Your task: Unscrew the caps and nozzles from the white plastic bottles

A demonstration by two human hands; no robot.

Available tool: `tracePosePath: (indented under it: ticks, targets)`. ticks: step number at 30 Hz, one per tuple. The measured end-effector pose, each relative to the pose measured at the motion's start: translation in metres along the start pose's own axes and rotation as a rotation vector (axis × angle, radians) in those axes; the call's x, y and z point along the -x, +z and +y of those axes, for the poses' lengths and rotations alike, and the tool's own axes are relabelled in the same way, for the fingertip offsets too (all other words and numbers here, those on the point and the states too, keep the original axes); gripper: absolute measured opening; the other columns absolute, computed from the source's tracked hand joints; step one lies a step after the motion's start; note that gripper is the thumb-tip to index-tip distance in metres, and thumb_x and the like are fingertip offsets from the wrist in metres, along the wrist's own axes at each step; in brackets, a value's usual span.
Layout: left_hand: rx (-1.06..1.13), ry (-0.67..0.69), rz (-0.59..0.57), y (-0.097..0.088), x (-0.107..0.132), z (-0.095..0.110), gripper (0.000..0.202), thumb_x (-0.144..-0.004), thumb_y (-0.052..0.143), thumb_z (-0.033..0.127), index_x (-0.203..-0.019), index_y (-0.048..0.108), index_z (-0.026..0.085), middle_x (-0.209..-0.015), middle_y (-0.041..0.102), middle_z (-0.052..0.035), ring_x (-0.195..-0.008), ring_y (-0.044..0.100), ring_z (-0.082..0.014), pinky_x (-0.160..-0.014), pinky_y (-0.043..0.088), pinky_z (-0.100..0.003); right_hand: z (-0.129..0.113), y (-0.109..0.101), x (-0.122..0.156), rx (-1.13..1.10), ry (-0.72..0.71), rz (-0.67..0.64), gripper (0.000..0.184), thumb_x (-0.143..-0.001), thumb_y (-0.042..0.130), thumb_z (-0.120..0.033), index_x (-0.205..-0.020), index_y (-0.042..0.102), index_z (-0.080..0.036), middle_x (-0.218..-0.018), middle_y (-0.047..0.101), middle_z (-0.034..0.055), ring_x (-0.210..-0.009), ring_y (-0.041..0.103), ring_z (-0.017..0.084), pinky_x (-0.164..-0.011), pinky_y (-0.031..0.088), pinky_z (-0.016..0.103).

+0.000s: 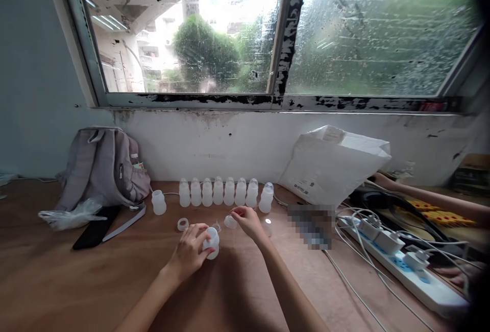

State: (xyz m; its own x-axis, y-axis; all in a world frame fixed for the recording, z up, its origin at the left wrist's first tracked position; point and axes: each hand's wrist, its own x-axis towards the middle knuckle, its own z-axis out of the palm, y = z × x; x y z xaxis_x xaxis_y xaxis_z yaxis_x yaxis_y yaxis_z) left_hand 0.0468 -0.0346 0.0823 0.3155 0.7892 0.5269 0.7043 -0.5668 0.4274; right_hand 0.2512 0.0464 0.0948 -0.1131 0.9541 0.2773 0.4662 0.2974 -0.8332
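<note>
Holding cloudy white plastic bottle in left hand, in front of eight capped white plastic bottles. Reaching small clear plastic cap with right hand; cannot tell if pinched.

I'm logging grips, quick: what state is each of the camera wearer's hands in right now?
Left hand: closed, holding a translucent white bottle.
Right hand: at a clear cap; whether it grips it cannot be told.
</note>
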Motion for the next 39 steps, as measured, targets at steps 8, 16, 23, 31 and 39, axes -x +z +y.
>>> tracePosePath:
  ticks: [8, 16, 23, 31, 39]
  targets:
    - [-0.366, -0.026, 0.085, -0.072, -0.047, -0.051, 0.018, -0.067, 0.057, 0.036, -0.077, 0.054, 0.021, -0.097, 0.059, -0.006, -0.096, 0.047, -0.0249, -0.086, 0.025, -0.039, -0.003, -0.002, 0.002, 0.033, -0.001, 0.002, 0.02, -0.068, 0.052, -0.029, -0.069, 0.066, -0.014, -0.067, 0.064, 0.0066, -0.064, 0.057, 0.019, -0.057, 0.04, 0.027]
    - [-0.59, -0.183, 0.0, -0.093, -0.085, -0.12, 0.018, -0.068, 0.054, 0.036, -0.075, 0.053, 0.02, -0.092, 0.061, -0.0046, -0.096, 0.047, -0.0223, -0.09, 0.019, -0.042, -0.003, 0.001, 0.004, 0.132, -0.012, -0.053, 0.023, -0.07, 0.048, -0.028, -0.071, 0.066, -0.015, -0.073, 0.065, 0.0071, -0.069, 0.057, 0.019, -0.057, 0.039, 0.024]
    - [-0.603, -0.187, 0.005, -0.074, -0.086, -0.145, 0.014, -0.068, 0.054, 0.034, -0.075, 0.056, 0.022, -0.089, 0.063, -0.0035, -0.095, 0.048, -0.0231, -0.092, 0.017, -0.046, 0.004, -0.001, 0.002, 0.191, -0.012, -0.067, 0.021, -0.069, 0.049, -0.024, -0.071, 0.067, -0.014, -0.07, 0.066, 0.0064, -0.066, 0.057, 0.017, -0.055, 0.038, 0.023]
    - [-0.63, -0.216, 0.054, -0.059, -0.081, -0.165, 0.012, -0.071, 0.053, 0.033, -0.075, 0.057, 0.022, -0.09, 0.063, -0.0054, -0.095, 0.047, -0.0253, -0.095, 0.005, -0.053, 0.012, -0.001, -0.001, 0.252, 0.0, -0.079, 0.02, -0.07, 0.049, -0.023, -0.071, 0.067, -0.014, -0.069, 0.065, 0.0057, -0.063, 0.056, 0.016, -0.053, 0.036, 0.022]
    - [-0.638, -0.191, 0.175, -0.062, -0.078, -0.158, 0.033, -0.07, 0.055, 0.036, -0.1, 0.052, 0.023, -0.111, 0.053, -0.0082, -0.103, 0.044, -0.0265, -0.095, 0.007, -0.053, 0.021, 0.01, 0.002, 0.37, 0.048, -0.162, 0.016, -0.069, 0.048, -0.018, -0.068, 0.064, -0.015, -0.072, 0.065, 0.006, -0.067, 0.057, 0.016, -0.054, 0.034, 0.021]
